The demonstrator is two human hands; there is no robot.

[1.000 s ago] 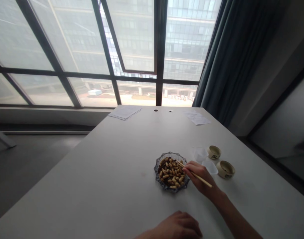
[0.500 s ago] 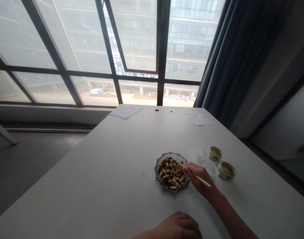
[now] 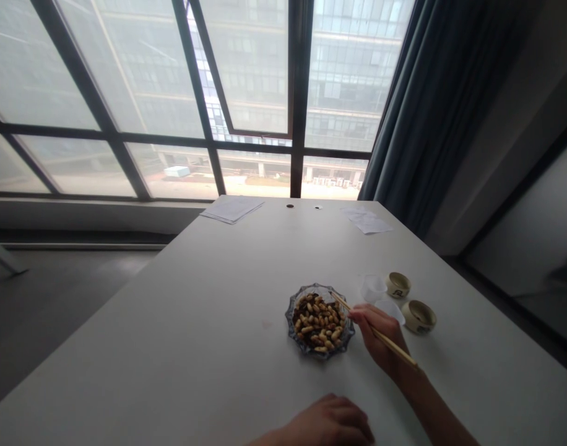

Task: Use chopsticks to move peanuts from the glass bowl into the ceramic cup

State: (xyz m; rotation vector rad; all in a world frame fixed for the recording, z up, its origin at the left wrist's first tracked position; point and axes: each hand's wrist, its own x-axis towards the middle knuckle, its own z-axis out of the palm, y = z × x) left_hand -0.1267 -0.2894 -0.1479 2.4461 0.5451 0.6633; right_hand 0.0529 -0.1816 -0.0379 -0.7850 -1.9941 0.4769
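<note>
Chopsticks (image 3: 393, 347) over the glass dish (image 3: 289, 324)

Watched remotely, head view. Left hand (image 3: 332, 421), bottom centre of frame: lay on the white table (image 3: 209, 322), fingers loosely curled; underside hidden, so I could not tell whether it held anything. Right hand (image 3: 380, 347), lower right of centre: fingers closed round the chopsticks, tips pointing upper left over the dish's far side. I could not tell whether they touched the glass. Dish stood in the lower centre, filled with unshelled peanuts (image 3: 318, 319) among darker bits. Right of it I logged two clear plastic containers (image 3: 372, 287), one partly behind the right hand, and two pale cups (image 3: 419, 317) just beside them. Farther up: a paper stack (image 3: 232, 209) left, loose sheets (image 3: 367, 220) right. Beyond, windows (image 3: 253, 68) spanned the upper frame; blue curtain (image 3: 418, 124) hung upper right.
</note>
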